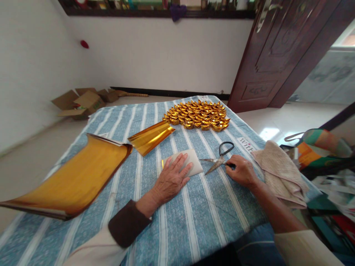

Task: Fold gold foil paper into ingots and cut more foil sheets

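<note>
My left hand (172, 173) lies flat, fingers stretched out, on a pale folded sheet of paper (196, 163). A thin strip of gold shows at the paper's left edge. My right hand (242, 170) is closed around one handle of a pair of scissors (219, 161). The scissor blades are spread and lie toward the paper's right edge; the other black loop rests on the cloth. Beyond my left hand is a curled gold foil sheet (151, 137). Farther left lies a large stack of gold foil paper (74, 173).
Many folded gold foil ingots (199, 114) cluster at the table's far end. A striped blue tablecloth (149, 229) covers the table. A beige towel (280, 173) lies at the right edge. Cardboard boxes (83, 103) sit on the floor; a wooden door (277, 55) stands at the right.
</note>
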The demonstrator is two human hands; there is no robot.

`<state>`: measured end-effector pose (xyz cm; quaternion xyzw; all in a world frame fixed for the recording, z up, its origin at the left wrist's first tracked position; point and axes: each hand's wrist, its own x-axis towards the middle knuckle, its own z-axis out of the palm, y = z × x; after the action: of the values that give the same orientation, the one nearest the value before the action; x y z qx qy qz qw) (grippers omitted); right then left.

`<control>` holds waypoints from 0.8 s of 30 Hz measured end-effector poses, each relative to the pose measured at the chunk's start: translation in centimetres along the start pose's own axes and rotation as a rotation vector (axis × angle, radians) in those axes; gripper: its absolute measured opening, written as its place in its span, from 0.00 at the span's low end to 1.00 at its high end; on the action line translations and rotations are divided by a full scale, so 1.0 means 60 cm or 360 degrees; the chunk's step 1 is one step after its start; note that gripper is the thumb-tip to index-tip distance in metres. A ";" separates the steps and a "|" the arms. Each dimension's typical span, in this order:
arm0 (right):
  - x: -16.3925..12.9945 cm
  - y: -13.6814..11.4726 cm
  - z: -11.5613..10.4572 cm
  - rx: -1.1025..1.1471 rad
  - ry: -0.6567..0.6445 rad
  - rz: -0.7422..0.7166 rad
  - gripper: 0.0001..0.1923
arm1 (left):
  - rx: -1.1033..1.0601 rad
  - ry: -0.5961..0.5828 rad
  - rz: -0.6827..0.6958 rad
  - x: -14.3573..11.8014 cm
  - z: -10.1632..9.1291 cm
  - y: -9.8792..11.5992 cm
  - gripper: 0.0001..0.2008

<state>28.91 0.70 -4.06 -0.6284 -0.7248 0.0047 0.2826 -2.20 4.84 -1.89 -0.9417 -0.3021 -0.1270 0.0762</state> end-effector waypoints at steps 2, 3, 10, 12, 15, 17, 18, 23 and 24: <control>0.001 0.002 0.001 -0.0024 0.0016 0.0020 0.05 | -0.0001 -0.0005 -0.0011 0.000 0.000 0.001 0.22; 0.002 0.003 0.001 -0.0029 0.0010 0.0020 0.05 | -0.0002 -0.0007 -0.0015 0.000 0.000 0.001 0.22; 0.003 -0.003 -0.002 -0.0018 -0.0037 -0.0050 0.05 | -0.0013 -0.0004 -0.0016 0.000 0.001 0.001 0.21; 0.003 -0.009 -0.005 -0.0018 -0.0060 -0.0071 0.05 | -0.0015 -0.0022 -0.0009 0.000 0.001 0.001 0.20; 0.002 -0.019 -0.009 0.0019 -0.0113 -0.0126 0.06 | -0.0006 -0.0054 0.0001 0.002 0.001 0.002 0.19; 0.001 -0.024 -0.011 0.0044 -0.0144 -0.0154 0.06 | 0.0005 -0.0078 0.0005 0.002 0.002 0.001 0.19; 0.001 -0.026 -0.011 0.0051 -0.0153 -0.0162 0.06 | 0.0011 -0.0094 0.0004 0.003 0.003 0.001 0.19; 0.004 -0.031 -0.009 0.0061 -0.0168 -0.0198 0.06 | 0.0029 -0.0163 -0.0042 0.005 0.006 0.001 0.21; 0.005 -0.031 -0.009 0.0054 -0.0177 -0.0206 0.06 | 0.0031 -0.0168 -0.0050 0.006 0.006 0.002 0.21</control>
<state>27.40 0.38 -2.84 -0.5740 -0.7783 0.0337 0.2523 -1.80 5.03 -2.12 -0.9415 -0.3216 -0.0754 0.0673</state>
